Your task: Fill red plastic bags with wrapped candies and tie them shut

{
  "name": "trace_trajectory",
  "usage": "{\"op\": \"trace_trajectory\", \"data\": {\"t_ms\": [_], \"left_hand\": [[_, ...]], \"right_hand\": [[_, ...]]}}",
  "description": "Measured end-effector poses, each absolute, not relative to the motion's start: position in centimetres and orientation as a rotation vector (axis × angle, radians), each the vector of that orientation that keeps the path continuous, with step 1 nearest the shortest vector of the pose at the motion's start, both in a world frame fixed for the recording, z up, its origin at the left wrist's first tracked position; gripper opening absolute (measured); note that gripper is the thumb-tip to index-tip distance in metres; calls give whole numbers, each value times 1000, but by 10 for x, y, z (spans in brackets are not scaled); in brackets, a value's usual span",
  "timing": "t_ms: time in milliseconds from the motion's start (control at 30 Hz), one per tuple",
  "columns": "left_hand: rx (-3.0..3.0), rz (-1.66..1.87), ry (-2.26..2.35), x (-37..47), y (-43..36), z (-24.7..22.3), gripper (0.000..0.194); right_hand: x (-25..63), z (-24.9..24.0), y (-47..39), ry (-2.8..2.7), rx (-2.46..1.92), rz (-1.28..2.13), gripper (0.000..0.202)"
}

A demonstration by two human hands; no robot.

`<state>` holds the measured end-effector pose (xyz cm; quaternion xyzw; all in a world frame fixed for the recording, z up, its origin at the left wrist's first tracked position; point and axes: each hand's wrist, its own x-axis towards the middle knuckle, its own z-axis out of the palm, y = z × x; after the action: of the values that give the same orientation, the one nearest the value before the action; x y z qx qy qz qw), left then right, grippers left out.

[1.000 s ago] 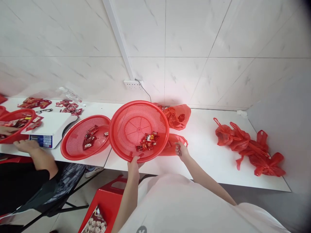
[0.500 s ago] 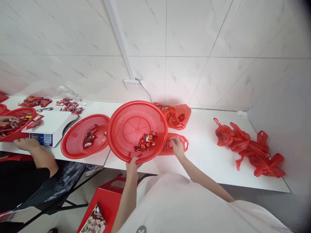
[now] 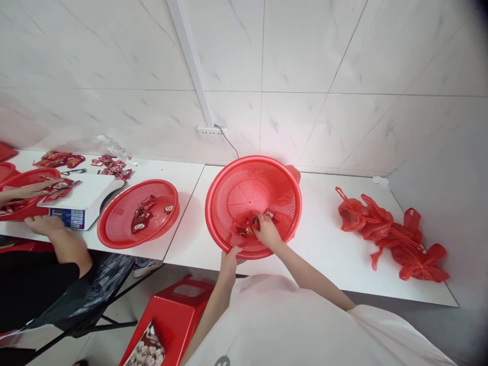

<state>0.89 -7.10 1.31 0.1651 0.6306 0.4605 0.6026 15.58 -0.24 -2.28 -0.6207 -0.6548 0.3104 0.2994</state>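
Note:
Tilted toward me, a round red plastic basket [image 3: 249, 185] with a perforated bottom is held up by its near rim. My left hand [image 3: 230, 258] is closed on that rim, thumb over the top. Inside the basket, small red wrapped snack packets [image 3: 244, 227] lie gathered at the near side. My right hand [image 3: 267, 231] reaches in among them, its fingers curled down over packets and partly hidden. Behind the basket, only a bit of a red plastic bag [image 3: 294, 173] shows at the right; the rest is covered.
A second red basket [image 3: 152, 188] with some packets stands left, beside a white scale [image 3: 82, 195]. A co-worker's hands [image 3: 44, 224] are by the scale. Several knotted red bags [image 3: 392, 229] lie at the right of the white table [image 3: 324, 254]. A red stool [image 3: 168, 315] stands below.
The basket has moved right, now covering the red bags behind it. My right hand has left the open bag and gone into the basket among the packets.

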Motion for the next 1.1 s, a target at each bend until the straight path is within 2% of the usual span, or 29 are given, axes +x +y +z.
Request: {"op": "trace_trajectory", "data": {"t_ms": [100,267,333,567,767,967,1100], "left_hand": [[373,1053,1447,7,-70,11,65],[375,1084,1454,-3,-66,10,59],[373,1103,1468,-9,-64,10,56],[350,1201,1489,-33,-62,13,40],[343,1243,1513,-48,-60,11,33],[330,1314,1587,-65,-56,11,46],[286,1359,1589,-72,-55,10,54]], "right_hand": [[166,-17,0,-1396,-1510,1010,40],[176,-5,-3,-772,-1123,1485,45],[179,-3,-6,-662,-1021,1558,45],[188,-3,-13,-559,-1001,1558,32],[190,-8,-14,-574,-1030,1549,32],[200,-12,-18,-526,-1176,1552,44],[207,-17,-23,-545,-1275,1557,44]]}}
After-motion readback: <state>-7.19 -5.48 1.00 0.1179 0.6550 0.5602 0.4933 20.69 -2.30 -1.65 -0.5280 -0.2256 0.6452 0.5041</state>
